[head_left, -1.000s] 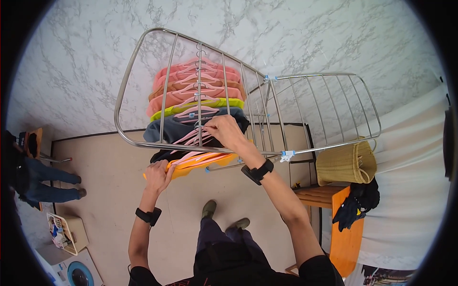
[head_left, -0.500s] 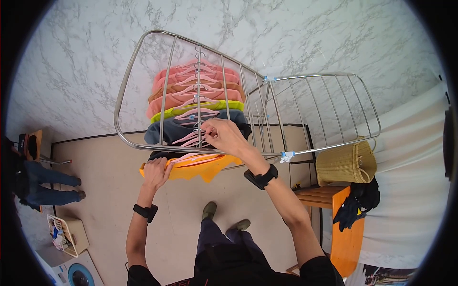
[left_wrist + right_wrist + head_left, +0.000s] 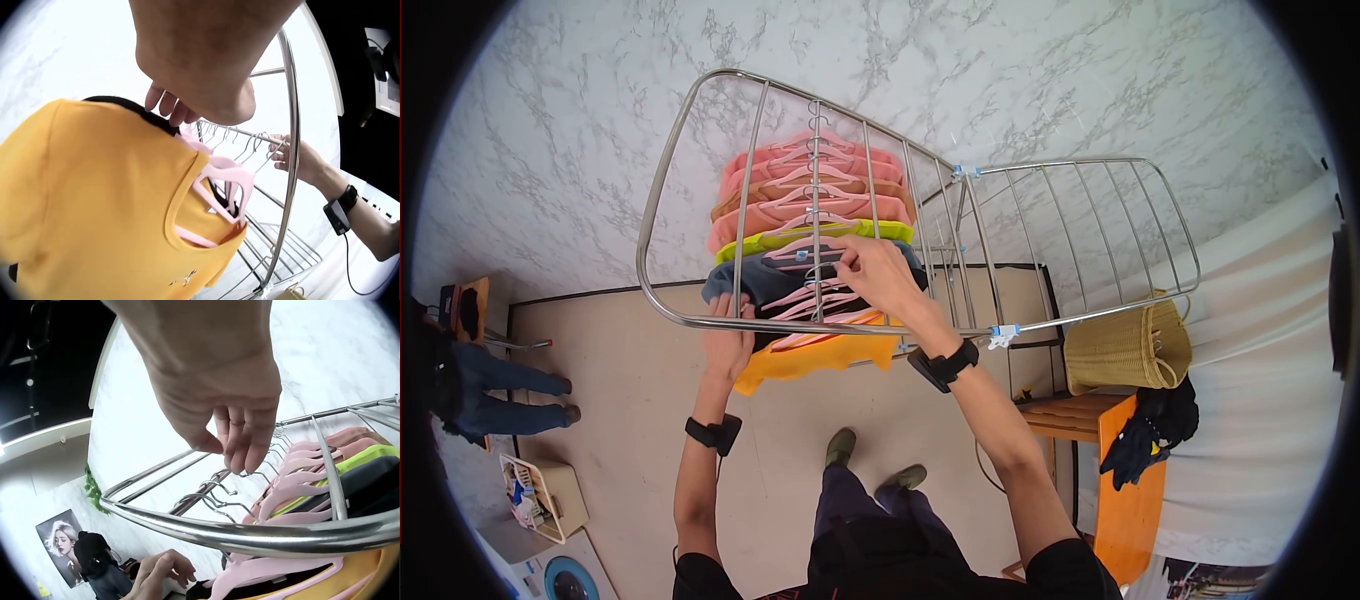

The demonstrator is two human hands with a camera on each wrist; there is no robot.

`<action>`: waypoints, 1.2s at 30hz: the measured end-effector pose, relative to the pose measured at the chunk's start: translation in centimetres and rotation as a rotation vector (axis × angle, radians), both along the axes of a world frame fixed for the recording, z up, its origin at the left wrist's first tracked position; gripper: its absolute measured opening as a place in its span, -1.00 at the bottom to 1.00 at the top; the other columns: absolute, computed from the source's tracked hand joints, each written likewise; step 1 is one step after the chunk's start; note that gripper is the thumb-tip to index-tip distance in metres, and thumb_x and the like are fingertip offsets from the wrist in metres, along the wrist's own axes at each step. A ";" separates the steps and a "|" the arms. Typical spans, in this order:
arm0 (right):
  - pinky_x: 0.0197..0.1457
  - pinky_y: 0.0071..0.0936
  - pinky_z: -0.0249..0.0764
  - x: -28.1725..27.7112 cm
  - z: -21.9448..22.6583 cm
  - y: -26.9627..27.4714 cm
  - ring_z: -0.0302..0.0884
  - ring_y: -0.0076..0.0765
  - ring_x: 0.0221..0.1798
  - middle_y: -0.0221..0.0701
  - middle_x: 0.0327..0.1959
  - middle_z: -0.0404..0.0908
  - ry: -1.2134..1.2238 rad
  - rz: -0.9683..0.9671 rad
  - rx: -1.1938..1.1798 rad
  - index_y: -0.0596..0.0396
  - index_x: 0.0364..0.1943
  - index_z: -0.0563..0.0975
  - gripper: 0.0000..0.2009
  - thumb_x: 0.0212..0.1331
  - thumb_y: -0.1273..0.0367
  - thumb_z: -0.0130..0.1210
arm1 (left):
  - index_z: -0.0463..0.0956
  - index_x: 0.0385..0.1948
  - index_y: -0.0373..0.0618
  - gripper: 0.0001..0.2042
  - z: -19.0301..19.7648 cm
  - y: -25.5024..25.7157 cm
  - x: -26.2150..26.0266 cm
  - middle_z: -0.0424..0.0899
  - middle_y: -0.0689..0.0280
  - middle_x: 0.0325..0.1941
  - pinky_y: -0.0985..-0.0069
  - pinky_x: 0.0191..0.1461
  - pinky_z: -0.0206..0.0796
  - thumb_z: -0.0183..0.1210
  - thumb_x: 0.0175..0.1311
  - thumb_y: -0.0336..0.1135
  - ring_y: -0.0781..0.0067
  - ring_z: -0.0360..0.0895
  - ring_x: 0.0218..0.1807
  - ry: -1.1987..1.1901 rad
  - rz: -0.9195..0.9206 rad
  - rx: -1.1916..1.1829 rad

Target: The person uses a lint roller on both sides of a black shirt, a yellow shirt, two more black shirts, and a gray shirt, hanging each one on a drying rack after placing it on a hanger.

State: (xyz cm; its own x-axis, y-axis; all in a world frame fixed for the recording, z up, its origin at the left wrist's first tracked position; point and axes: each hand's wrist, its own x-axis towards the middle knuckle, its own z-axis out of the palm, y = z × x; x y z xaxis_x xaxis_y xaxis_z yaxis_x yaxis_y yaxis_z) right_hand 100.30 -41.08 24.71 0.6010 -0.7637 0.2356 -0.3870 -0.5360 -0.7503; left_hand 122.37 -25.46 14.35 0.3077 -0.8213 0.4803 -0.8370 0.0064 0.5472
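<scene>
Pink hangers (image 3: 223, 175), orange-yellow shirt (image 3: 112, 187), neon-yellow garment (image 3: 760, 241), grey-veined white marble-patterned wall (image 3: 1000, 80), yellow-tan basket (image 3: 1115, 345).

A yellow-orange fabric shirt (image 3: 106, 194) hung on a silvery metal rack (image 3: 800, 326), a small dark print on its front, a pink plastic hanger (image 3: 230, 175) showing in its neckline. Beside it hung a black fabric garment (image 3: 140, 111), seemingly on a similar hanger.

Washing machine (image 3: 595, 565) cut off below, shirt print (image 3: 184, 278) seemingly too small
</scene>
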 end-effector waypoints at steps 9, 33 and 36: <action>-0.22 -0.07 0.46 1.0 -1.0 -1.5 0.59 0.08 -0.28 -0.10 -0.43 0.62 0.178 0.067 -0.210 0.16 -0.40 0.64 -0.90 0.08 0.41 0.21 | 0.61 -0.28 -0.29 -0.79 -1.1 -4.8 2.8 0.65 -0.06 -0.36 0.21 -0.14 0.41 0.20 0.21 -0.31 -0.12 0.61 -0.25 0.180 -0.310 0.539; -0.30 -0.37 0.52 -0.9 0.7 3.4 0.62 -0.15 -0.40 -0.24 -0.49 0.63 -0.166 0.098 -0.012 0.22 -0.38 0.64 -0.91 0.00 0.52 0.23 | 0.63 -0.42 -0.24 -0.87 -0.7 -1.7 0.3 0.62 0.12 -0.39 0.23 -0.15 0.37 0.27 0.12 -0.37 0.02 0.53 -0.26 -0.038 -0.259 0.211; -0.29 -0.36 0.52 -1.2 0.6 3.7 0.61 -0.12 -0.42 -0.23 -0.48 0.63 -0.123 0.188 0.094 0.23 -0.39 0.62 -0.91 0.00 0.51 0.24 | 0.63 -0.40 -0.26 -0.87 -0.9 -2.1 0.2 0.64 0.09 -0.39 0.23 -0.20 0.39 0.25 0.16 -0.37 0.00 0.58 -0.30 0.100 -0.206 0.281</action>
State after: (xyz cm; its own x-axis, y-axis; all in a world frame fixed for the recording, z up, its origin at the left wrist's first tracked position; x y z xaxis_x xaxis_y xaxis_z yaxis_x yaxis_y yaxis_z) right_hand 99.15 -37.40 25.35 0.7063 -0.6629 0.2485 -0.1897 -0.5153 -0.8357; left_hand 122.61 -27.57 13.49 0.1565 -0.9667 0.2024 -0.7760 0.0064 0.6307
